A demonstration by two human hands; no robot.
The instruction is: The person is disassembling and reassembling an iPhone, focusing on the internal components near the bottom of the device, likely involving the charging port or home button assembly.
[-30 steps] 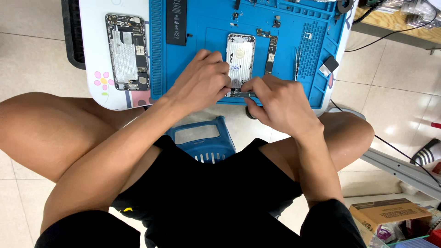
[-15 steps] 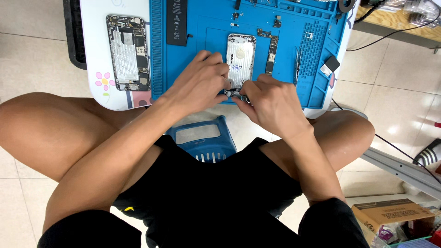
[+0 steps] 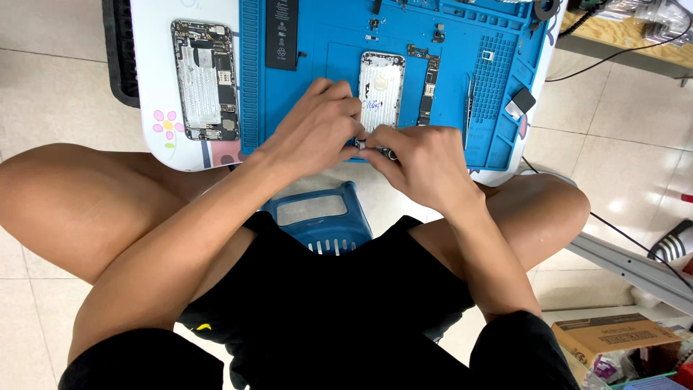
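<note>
Both hands meet at the near end of a silver phone housing [image 3: 382, 94] lying on the blue silicone repair mat [image 3: 325, 58]. The left hand [image 3: 314, 133] and right hand [image 3: 422, 166] curl fingertips around a tiny dark part [image 3: 364, 144] — mostly hidden, and which fingers actually grip it cannot be told.

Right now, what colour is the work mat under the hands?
Bright blue; the mat shows best in the head view.

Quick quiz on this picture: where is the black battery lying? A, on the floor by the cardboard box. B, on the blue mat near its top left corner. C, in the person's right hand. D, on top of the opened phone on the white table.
B: the black battery lies flat on the blue mat, left of the silver phone shell, away from both hands.
</note>
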